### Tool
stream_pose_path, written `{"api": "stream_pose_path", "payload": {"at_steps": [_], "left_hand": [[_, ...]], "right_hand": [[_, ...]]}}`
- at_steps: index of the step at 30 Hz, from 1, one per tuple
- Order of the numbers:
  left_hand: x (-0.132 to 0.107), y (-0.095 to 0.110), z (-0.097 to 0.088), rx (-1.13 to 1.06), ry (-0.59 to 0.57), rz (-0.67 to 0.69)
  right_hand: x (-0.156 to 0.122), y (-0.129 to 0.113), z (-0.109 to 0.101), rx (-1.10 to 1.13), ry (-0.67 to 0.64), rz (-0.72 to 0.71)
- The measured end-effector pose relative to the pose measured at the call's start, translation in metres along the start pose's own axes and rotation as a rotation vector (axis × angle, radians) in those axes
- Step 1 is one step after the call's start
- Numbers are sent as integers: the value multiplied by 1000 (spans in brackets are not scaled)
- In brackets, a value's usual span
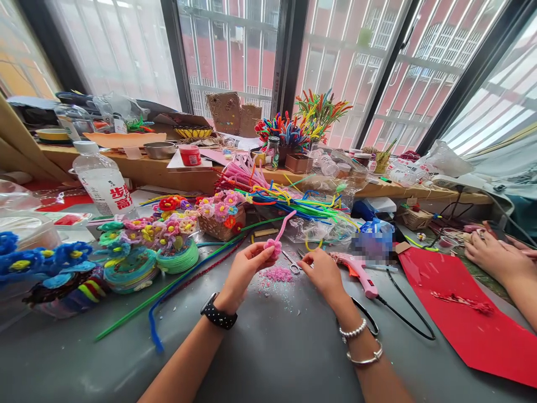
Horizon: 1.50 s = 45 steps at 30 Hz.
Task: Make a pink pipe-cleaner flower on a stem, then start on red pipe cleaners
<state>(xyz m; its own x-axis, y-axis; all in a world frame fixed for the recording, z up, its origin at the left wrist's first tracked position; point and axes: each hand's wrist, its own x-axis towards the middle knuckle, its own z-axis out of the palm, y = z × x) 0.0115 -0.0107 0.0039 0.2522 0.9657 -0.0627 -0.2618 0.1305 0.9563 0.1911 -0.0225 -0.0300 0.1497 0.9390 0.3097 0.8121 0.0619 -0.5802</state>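
My left hand [250,267] pinches a pink pipe-cleaner flower [274,247], its fuzzy stem sticking up to the right. To its right my right hand [322,274] is closed at the fingertips, with a thin dark tip showing beside them; what it grips, I cannot make out. Between the hands lie small silver scissors [295,267] and a little heap of pink fuzz clippings [277,274]. A yellow pipe cleaner [312,247] curves just behind my right fingers. Beyond that hand rests a pink glue gun [361,271] with its black cord on the grey table [268,347].
Pipe-cleaner flower pots [176,256] stand on the left, near a water bottle [103,182]. Bundled pipe cleaners [289,196] lie at the back. On the right are a red sheet [470,313] and another person's hands [490,257]. A cluttered ledge [201,176] runs below the windows.
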Motion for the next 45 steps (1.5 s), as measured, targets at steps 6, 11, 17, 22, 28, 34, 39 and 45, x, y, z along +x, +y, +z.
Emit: {"api": "stream_pose_path", "payload": {"at_steps": [6,11,17,22,28,34,39,45], "left_hand": [[1,-3,0,-64,-15,-27],[0,-2,1,-35,2,-54],[2,-4,-1,-41,14,-5],[3,-4,-1,-67,43,17],[3,-4,-1,-91,87,34],[5,-6,-2,-135,97,58],[4,-6,-2,-156,73,73],[1,-2,0,-160,102,64]], "right_hand": [[-8,-15,15,-342,-85,40],[-7,-17,14,-354,-226,132],[-5,-16,9,-339,-294,140],[-6,-18,7,-404,-308,145],[-6,-18,3,-384,-272,186],[0,-14,-1,173,-85,115],[-1,-20,0,539,-170,0],[-8,-28,4,213,-239,-226]]}}
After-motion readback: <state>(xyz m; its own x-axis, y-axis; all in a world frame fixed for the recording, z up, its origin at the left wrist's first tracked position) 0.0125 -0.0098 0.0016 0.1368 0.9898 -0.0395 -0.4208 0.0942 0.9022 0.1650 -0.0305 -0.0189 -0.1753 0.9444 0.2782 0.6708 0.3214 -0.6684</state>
